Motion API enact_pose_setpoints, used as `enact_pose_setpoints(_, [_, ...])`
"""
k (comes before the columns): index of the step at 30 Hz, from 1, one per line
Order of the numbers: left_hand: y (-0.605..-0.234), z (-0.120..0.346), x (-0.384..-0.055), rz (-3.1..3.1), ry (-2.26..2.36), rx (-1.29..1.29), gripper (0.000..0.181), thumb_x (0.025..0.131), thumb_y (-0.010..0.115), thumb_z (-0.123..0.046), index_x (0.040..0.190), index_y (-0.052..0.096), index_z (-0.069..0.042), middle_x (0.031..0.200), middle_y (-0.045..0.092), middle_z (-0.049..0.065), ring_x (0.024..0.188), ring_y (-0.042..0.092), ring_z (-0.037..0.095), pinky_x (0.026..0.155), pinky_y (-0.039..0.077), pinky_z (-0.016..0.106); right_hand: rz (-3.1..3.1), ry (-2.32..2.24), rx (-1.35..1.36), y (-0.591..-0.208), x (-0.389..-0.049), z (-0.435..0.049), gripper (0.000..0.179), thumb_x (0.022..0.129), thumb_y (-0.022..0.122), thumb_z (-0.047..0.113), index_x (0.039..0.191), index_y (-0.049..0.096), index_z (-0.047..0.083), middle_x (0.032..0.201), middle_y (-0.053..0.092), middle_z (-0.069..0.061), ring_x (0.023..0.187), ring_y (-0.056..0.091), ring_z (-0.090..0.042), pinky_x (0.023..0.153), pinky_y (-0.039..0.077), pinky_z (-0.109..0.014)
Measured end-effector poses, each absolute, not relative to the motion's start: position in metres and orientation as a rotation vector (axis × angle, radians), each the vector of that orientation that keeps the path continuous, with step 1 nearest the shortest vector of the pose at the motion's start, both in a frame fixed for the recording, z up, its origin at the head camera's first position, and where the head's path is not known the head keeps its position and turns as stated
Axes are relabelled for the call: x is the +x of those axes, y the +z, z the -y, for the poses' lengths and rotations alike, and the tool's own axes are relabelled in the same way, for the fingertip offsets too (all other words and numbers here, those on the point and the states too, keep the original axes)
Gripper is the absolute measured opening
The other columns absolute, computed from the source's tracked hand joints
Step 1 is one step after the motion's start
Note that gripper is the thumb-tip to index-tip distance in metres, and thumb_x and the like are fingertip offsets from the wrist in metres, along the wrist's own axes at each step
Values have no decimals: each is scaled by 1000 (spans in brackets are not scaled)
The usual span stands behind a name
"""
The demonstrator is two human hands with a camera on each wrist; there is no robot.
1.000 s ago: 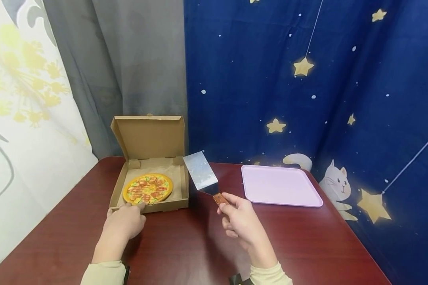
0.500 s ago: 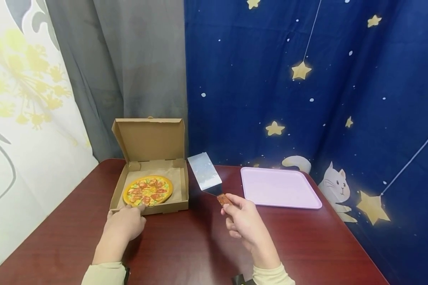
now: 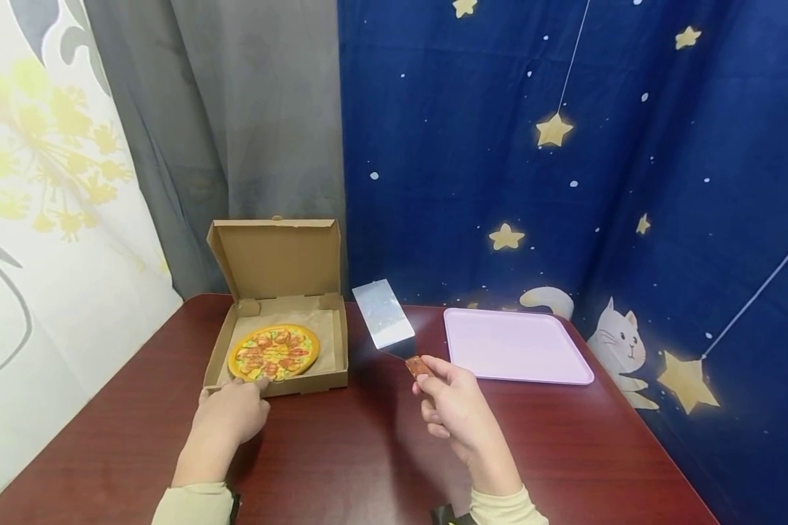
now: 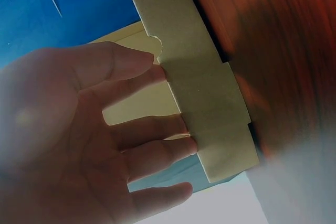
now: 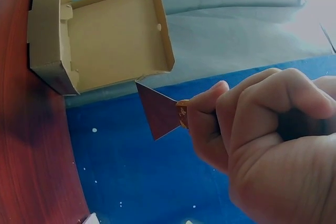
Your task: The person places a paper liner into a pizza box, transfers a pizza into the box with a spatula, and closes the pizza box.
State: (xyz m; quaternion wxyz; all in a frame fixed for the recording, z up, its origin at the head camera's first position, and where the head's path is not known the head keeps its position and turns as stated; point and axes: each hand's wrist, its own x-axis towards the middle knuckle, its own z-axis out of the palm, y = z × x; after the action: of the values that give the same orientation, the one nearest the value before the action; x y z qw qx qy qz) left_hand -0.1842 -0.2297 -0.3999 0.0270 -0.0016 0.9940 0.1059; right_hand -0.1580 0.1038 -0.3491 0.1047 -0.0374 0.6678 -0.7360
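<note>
My right hand (image 3: 458, 408) grips the brown handle (image 3: 420, 367) of a spatula, whose wide metal blade (image 3: 384, 313) is raised above the table, pointing away and to the left. In the right wrist view the fingers (image 5: 257, 114) curl round that handle. My left hand (image 3: 231, 415) is at the front wall (image 4: 210, 98) of an open cardboard pizza box (image 3: 331, 380). Its fingers are fairly straight in the left wrist view, with several fingertips right at the wall's top edge. Inside the box a round pizza (image 3: 274, 353) with a yellow crust lies on brown paper, whole, near the front.
To the right on the dark red table (image 3: 341, 467) lies a pale pink tray (image 3: 517, 345). The box lid (image 3: 277, 259) stands upright at the back. Behind the table hang a grey curtain (image 3: 282, 109) and a blue curtain (image 3: 433, 146) with stars.
My right hand has moved slightly to the right with the spatula, its blade shifting away from the box. The left hand has stayed at the box's front wall. The view has tilted slightly.
</note>
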Motion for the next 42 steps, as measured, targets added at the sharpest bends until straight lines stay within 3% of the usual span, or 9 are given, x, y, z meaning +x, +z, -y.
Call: enact_pose_setpoints(42, [-404, 231, -186, -3082, 337, -23, 49, 98, 58, -18, 145, 63, -4, 149, 54, 39, 142, 47, 62, 110, 29, 87, -2005, -2184, -107, -349, -160, -114, 54, 108, 46, 2, 160, 35, -7, 92, 55, -4, 53, 29, -5, 41, 22, -15])
